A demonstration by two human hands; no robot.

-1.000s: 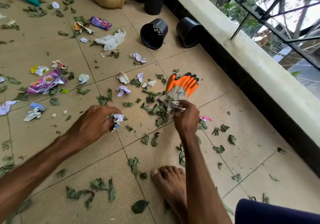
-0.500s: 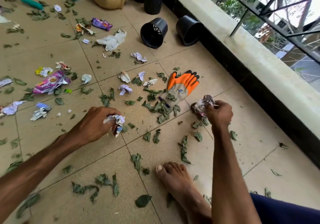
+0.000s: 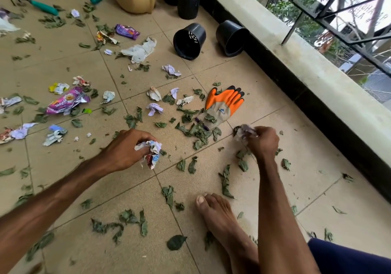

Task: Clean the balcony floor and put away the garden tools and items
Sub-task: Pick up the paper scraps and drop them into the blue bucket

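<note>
The right grip (image 3: 263, 141), closed round a paper wad (image 3: 244, 130), has moved away from the orange glove (image 3: 224, 106), the left grip (image 3: 127, 148) still pinches scraps (image 3: 151, 153), so gathering litter continues.

Soft daylight, faint shadows, wide-angle bending, blurred edges

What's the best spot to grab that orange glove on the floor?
On the glove, probably the grey cuff, pinched from above on the near side. The glove lies flat with its orange fingers pointing away, so the cuff is the closest end and the easiest edge to lift. Leaves lie over that end and should slide off as it comes up.
</note>
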